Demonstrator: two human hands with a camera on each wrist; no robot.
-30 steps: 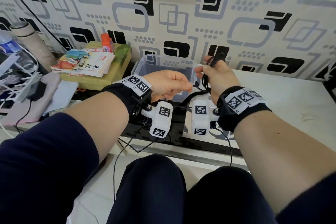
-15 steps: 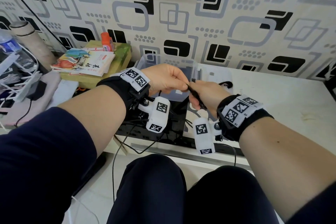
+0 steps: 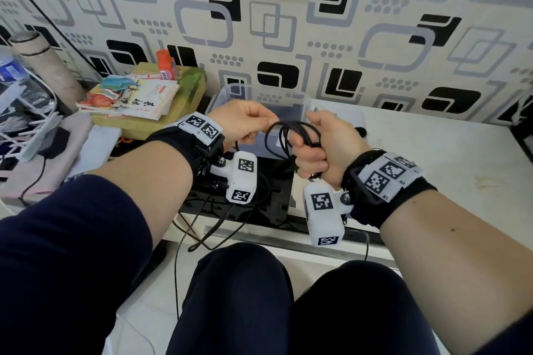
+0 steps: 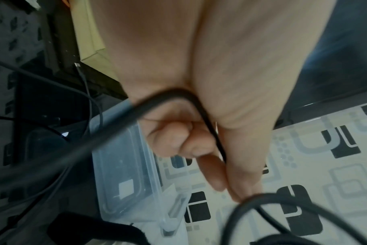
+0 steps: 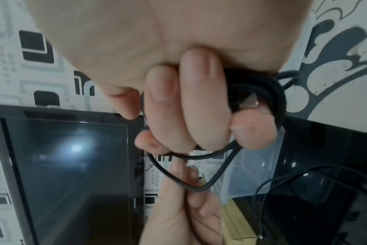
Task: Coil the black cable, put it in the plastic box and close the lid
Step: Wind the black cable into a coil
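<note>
The right hand [image 3: 323,147], at centre of the head view, is clenched round several loops of the black cable [image 3: 291,135], its fingers [image 5: 189,102] curled tight over the bundle; a metal plug tip shows beside them in the right wrist view. The left hand [image 3: 245,124], just left of it, pinches 1 strand of the same cable between thumb and fingertips, and the strand arcs across the small gap to the right fist. Both hands are raised in front of the clear plastic box [image 3: 230,92], which stands open above them in the frame, against the patterned wall. Its lid [image 3: 346,115] lies to the right of the box, partly hidden behind the right hand. A stack of books [image 3: 132,98] on a yellow-green carton sits at the left of the frame.
</note>
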